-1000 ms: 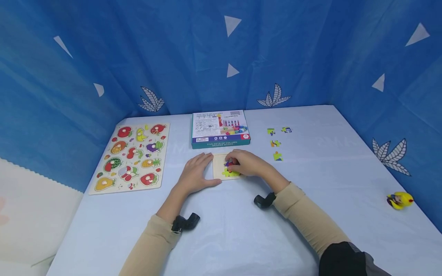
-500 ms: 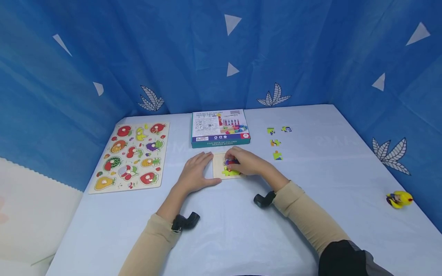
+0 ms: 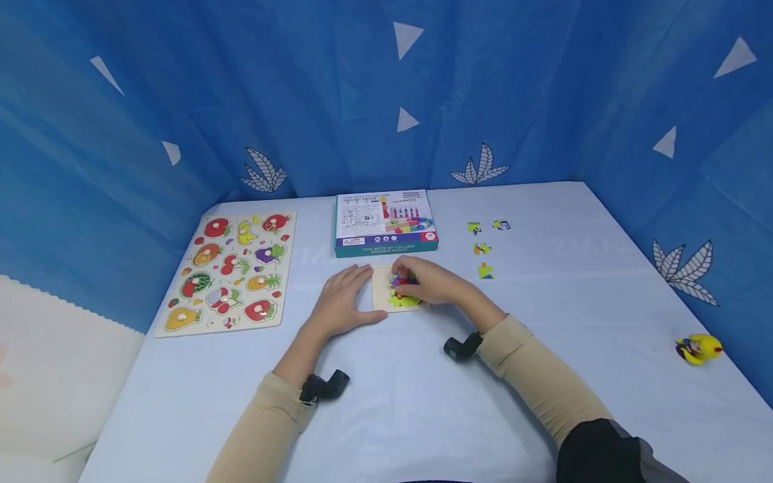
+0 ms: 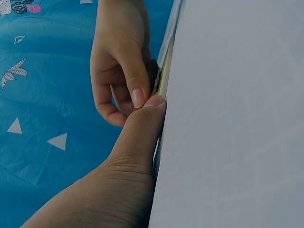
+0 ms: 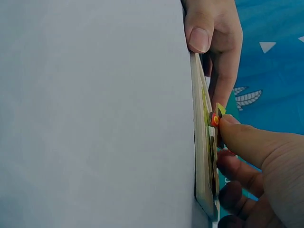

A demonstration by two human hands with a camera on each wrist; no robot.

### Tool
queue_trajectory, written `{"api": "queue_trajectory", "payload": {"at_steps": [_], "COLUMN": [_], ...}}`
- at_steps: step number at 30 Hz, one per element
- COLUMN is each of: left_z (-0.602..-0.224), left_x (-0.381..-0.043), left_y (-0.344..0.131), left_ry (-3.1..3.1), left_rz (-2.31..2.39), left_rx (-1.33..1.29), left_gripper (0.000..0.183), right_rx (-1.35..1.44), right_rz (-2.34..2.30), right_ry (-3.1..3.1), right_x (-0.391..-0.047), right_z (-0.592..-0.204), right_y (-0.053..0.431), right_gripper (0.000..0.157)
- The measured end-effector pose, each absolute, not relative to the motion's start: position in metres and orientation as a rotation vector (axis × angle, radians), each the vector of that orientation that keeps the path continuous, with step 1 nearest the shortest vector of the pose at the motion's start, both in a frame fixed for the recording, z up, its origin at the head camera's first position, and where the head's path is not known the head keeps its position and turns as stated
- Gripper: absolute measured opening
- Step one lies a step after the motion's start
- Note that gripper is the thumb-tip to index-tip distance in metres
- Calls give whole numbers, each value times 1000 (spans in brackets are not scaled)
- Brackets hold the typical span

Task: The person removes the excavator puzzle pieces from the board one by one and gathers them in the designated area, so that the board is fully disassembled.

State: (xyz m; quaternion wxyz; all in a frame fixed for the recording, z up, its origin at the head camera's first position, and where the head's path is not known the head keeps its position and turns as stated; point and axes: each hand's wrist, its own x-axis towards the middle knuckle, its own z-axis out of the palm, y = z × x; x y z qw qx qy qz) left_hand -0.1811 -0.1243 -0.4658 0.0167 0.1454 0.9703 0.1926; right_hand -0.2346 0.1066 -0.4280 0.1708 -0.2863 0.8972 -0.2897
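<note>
A small wooden jigsaw board (image 3: pixel 379 282) lies mid-table, with yellow-green joined pieces (image 3: pixel 403 300) on its near part. My left hand (image 3: pixel 343 303) rests along the board's left side, fingers extended and thumb at the near left corner. Over the board, my right hand (image 3: pixel 431 282) pinches a jigsaw piece (image 5: pixel 220 112) between thumb and fingers. In the right wrist view this piece is tilted up above the pieces on the board. The right fingers partly hide the board's far right part in the head view.
Several loose jigsaw pieces (image 3: pixel 482 249) lie to the right. A boxed bead set (image 3: pixel 386 225) sits just beyond the board. At the left is a fruit peg puzzle (image 3: pixel 226 275). A yellow toy figure (image 3: pixel 698 349) stands near the right table edge.
My right hand has shifted slightly away and to the left over the board, still pinching the piece. My left hand stays in place.
</note>
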Motion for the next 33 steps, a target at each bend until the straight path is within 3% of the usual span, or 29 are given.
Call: {"api": "queue_trajectory", "payload": {"at_steps": [18,33], "left_z": [-464,-463], "left_x": [-180,-179], "left_y": [-124,-124], "left_ry": [3007,3008], "left_rz": [598,593], "left_rx": [445,449], "left_gripper": [105,105], "right_rx": [-740,-779], "right_rz": [-871,-900], "right_ry": [2530,2504], "right_x": [-235,-235], "right_z": [-427,-428], "right_y": [108,109], "right_gripper": [40,36]}}
